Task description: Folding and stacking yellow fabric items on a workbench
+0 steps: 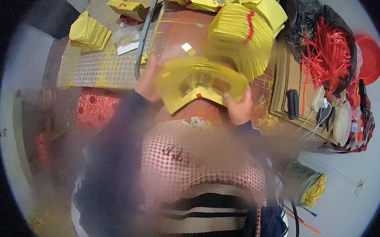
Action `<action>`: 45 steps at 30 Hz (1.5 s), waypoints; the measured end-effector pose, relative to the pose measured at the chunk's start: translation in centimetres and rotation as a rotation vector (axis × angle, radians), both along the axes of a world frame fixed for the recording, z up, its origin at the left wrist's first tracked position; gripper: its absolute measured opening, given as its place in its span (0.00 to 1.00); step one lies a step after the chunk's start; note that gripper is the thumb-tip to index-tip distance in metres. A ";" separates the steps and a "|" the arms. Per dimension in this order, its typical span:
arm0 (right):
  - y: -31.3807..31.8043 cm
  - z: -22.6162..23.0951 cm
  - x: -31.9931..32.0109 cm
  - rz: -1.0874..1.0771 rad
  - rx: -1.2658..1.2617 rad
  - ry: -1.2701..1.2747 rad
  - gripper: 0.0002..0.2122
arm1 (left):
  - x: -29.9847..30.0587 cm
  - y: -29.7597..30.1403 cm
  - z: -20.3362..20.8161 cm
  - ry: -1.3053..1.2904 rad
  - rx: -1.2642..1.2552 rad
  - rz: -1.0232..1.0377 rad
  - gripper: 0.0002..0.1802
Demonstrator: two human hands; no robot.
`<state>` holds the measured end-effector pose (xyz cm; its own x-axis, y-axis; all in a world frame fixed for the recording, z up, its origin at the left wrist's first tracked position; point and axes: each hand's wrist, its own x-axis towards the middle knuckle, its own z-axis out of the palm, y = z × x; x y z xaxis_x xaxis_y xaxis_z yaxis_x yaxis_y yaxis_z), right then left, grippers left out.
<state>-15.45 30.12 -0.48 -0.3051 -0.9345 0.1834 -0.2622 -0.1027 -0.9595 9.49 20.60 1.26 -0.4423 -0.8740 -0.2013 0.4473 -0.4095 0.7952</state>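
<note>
1. A brown worktable (181, 29) fills the upper frame, strewn with yellow paper.
2. A tall bundle of yellow sheets (240, 36), banded in red, lies just behind the hands.
3. A tangle of red string (326, 56) sits at the table's right end.
4. A bent stack of yellow paper (200, 83) is held above the table's near edge.
5. The left hand (148, 80), blurred, grips the stack's left side.
6. The right hand (238, 105) clasps its right edge.
</note>
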 end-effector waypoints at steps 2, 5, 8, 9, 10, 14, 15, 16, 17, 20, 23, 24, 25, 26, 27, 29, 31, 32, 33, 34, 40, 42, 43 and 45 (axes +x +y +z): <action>0.8 1.0 0.6 0.097 0.033 -0.156 0.36 | -0.4 0.1 0.0 0.310 0.202 -0.081 0.39; 2.0 -0.7 0.4 0.192 0.081 -0.114 0.39 | 0.7 -0.9 -2.9 -0.282 -0.202 -0.233 0.41; 2.2 -0.5 0.9 0.215 0.090 -0.063 0.39 | 1.0 -0.5 -5.0 -0.345 -0.141 -0.264 0.40; 2.1 -0.5 0.7 0.272 0.124 0.108 0.38 | 1.2 -0.4 -5.7 -0.484 -0.246 -0.312 0.39; 2.1 -0.3 1.2 0.265 0.126 0.109 0.38 | 1.1 -0.4 -6.4 -0.622 -0.353 -0.361 0.38; 1.4 0.8 3.2 0.380 0.064 0.062 0.36 | 1.7 0.7 -5.2 -0.456 -0.556 -0.349 0.31; 1.3 1.0 3.5 0.382 0.105 -0.027 0.36 | 2.2 1.2 -7.2 -0.174 -0.185 -0.142 0.28; 1.4 1.0 3.5 0.371 0.151 -0.112 0.36 | 2.1 0.0 -4.1 -0.559 -0.396 -0.270 0.30; 1.6 1.1 3.4 0.364 0.155 -0.107 0.36 | 1.5 0.4 -1.6 -0.756 -0.729 -0.251 0.31; 2.0 1.3 3.7 0.537 0.160 -0.186 0.35 | 2.0 0.2 -2.5 -0.679 -0.793 -0.355 0.33; 1.7 -1.4 3.0 0.452 0.252 -0.396 0.30 | 2.3 0.1 -3.7 -0.368 -0.499 -0.469 0.33; 1.8 -2.3 2.7 0.416 0.281 -0.466 0.29 | 2.3 0.5 -3.6 -0.353 -0.469 -0.444 0.33; 1.7 -2.5 2.6 0.380 0.311 -0.537 0.28 | 2.5 0.8 -3.4 -0.353 -0.470 -0.447 0.33; 1.8 -2.5 2.4 0.376 0.309 -0.538 0.28 | 3.0 1.2 -2.9 -0.434 -0.518 -0.411 0.32; 2.0 -2.4 2.2 0.284 0.188 -0.188 0.25 | 3.2 1.8 -2.4 -0.515 -0.566 -0.375 0.30; 1.9 -1.0 2.9 0.151 0.041 0.003 0.23 | 3.4 3.6 -1.4 -0.397 -0.470 -0.338 0.29; 2.0 -2.3 2.4 0.123 0.092 0.049 0.24 | 1.7 6.6 1.6 -0.188 -0.273 -0.157 0.31; 2.1 -2.2 2.3 0.106 0.136 0.086 0.24 | 1.6 6.3 1.7 -0.192 -0.277 -0.158 0.31; 2.1 -1.8 2.5 0.107 0.132 0.082 0.24 | 1.4 5.5 1.5 -0.500 -0.572 -0.196 0.31; 2.0 -0.8 3.1 0.095 0.095 0.117 0.24 | 1.4 5.2 1.2 -0.806 -0.860 -0.226 0.32; 2.9 0.9 3.6 0.168 -0.111 0.334 0.26 | 0.6 5.5 -1.7 -0.619 -0.947 0.034 0.21; 2.3 0.6 3.8 0.163 0.028 0.370 0.26 | 0.9 5.2 -4.2 -0.704 -1.029 0.074 0.20; 2.3 0.3 3.7 0.190 0.204 0.295 0.25 | 0.6 4.9 -2.2 -0.750 -0.957 -0.093 0.19; 1.5 0.3 3.6 0.171 0.122 0.222 0.24 | 1.0 4.6 -1.5 -0.890 -1.150 0.013 0.18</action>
